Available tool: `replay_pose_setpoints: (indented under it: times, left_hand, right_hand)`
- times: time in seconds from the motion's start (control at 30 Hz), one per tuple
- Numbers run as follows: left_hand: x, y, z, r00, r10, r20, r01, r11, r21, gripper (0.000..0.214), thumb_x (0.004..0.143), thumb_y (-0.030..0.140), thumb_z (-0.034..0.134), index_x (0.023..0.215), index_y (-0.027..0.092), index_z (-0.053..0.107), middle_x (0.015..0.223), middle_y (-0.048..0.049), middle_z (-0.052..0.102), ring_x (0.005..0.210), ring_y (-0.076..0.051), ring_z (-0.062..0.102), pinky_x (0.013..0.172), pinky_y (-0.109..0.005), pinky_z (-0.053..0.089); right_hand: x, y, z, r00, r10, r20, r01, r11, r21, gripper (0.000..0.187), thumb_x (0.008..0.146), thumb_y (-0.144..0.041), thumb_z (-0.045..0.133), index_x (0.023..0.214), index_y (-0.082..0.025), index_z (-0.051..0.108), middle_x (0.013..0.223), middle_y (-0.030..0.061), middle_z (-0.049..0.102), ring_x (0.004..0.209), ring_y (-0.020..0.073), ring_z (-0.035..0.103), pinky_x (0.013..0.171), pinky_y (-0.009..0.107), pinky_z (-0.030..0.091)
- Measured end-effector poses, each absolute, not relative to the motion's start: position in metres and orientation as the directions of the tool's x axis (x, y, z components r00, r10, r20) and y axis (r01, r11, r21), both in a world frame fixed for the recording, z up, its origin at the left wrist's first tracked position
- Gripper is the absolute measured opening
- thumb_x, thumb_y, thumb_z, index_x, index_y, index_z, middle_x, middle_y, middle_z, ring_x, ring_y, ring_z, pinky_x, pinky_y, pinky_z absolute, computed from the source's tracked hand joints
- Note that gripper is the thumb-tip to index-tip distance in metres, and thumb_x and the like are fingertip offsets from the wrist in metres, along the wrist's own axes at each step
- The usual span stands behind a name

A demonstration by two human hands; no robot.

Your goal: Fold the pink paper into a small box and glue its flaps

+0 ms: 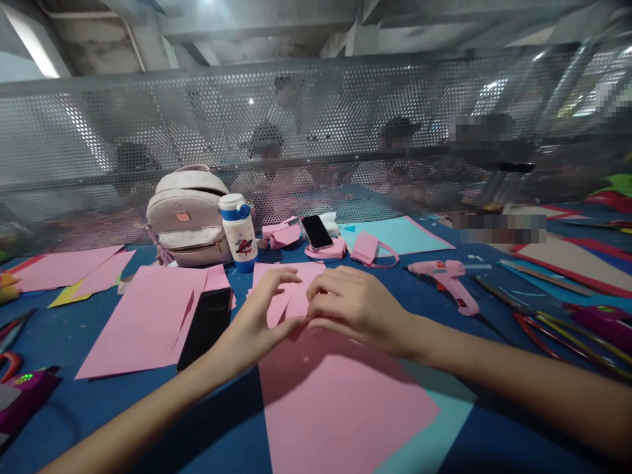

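My left hand (pixel 269 309) is over pink paper, its fingers curved and apart from the thumb. Its thumb tip meets the fingertips of my right hand (pixel 358 309), which are curled together. Whatever lies between those fingertips is mostly hidden; a darker pink edge shows under the left thumb. Beneath both hands lies a large pink sheet (pixel 340 401), partly over a light blue sheet (pixel 429 421). More pink paper (pixel 296 296) shows behind and between the hands. A black phone (pixel 207 326) lies beside my left wrist, against stacked pink sheets (pixel 138 322).
A pink glue gun (pixel 447 280) lies on the blue table right of my hand. Behind stand a white backpack (pixel 190 214) and a bottle (pixel 238 234). A second phone (pixel 316 232) rests near a small pink paper bag (pixel 365 249). Scissors (pixel 557 336) lie right; perforated metal panels (pixel 316 164) close the back.
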State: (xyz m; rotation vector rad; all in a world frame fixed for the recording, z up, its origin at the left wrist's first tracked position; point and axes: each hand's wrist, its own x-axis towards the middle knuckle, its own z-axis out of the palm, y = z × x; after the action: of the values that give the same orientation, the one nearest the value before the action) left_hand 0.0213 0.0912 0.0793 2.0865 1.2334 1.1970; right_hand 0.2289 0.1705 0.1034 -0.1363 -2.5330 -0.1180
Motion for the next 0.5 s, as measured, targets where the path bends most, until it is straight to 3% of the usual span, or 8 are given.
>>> replay_pose_setpoints:
  times: [0.13,0.27,0.5]
  left_hand:
    - [0.022,0.091,0.073,0.261,0.686,0.68,0.632,-0.653,0.417,0.03,0.093,0.021,0.066,0.122,0.024,0.06,0.135,-0.0119,0.06,0.127,-0.025,0.056,0.106,-0.041,0.049]
    - [0.021,0.098,0.06,0.337,0.492,0.803,0.7,-0.701,0.136,0.038,0.09,0.021,0.071,0.127,0.022,0.061,0.12,-0.0113,0.072,0.114,-0.024,0.066,0.099,-0.038,0.055]
    - [0.018,0.107,0.048,0.381,0.415,0.826,0.723,-0.691,0.014,0.029,0.092,0.011,0.066,0.12,0.019,0.066,0.115,-0.0094,0.076,0.113,-0.022,0.069,0.097,-0.035,0.058]
  right_hand:
    - [0.23,0.175,0.104,-0.772,0.22,0.596,0.173,0.975,-0.137,0.011,0.096,-0.022,0.063,0.087,-0.018,0.068,0.095,0.0048,0.07,0.087,0.0167,0.063,0.077,0.028,0.045]
    - [0.228,0.177,0.098,-0.735,0.321,0.597,0.211,0.945,-0.249,0.006,0.093,-0.018,0.064,0.088,-0.018,0.067,0.096,0.0045,0.07,0.088,0.0164,0.064,0.078,0.028,0.047]
    - [0.225,0.18,0.09,-0.757,0.346,0.554,0.201,0.93,-0.308,0.005,0.092,-0.016,0.065,0.088,-0.017,0.068,0.093,0.0039,0.07,0.089,0.0169,0.064,0.078,0.027,0.047]
